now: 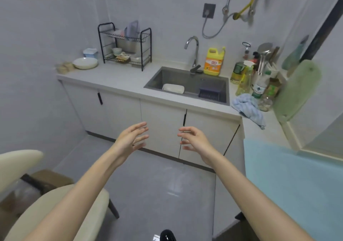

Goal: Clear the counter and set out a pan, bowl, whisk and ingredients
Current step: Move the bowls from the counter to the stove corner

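Left grip, right grip: raised in front of cabinet doors, fingers spread wide, holding nothing. Sink, set in grey bench: contains white rectangular dish and dark slatted box. Black wire rack, at rear wall: cups and dishes on lower tier. Shallow white bowl: on bench, far left, just beside rack, upright, contents not discernible.

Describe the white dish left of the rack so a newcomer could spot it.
From the sink, follow the counter left past the black wire dish rack. The white dish sits just left of the rack. It is wide, shallow and plain, unlike the small pale-blue tub behind it and the blurry jars to its left.
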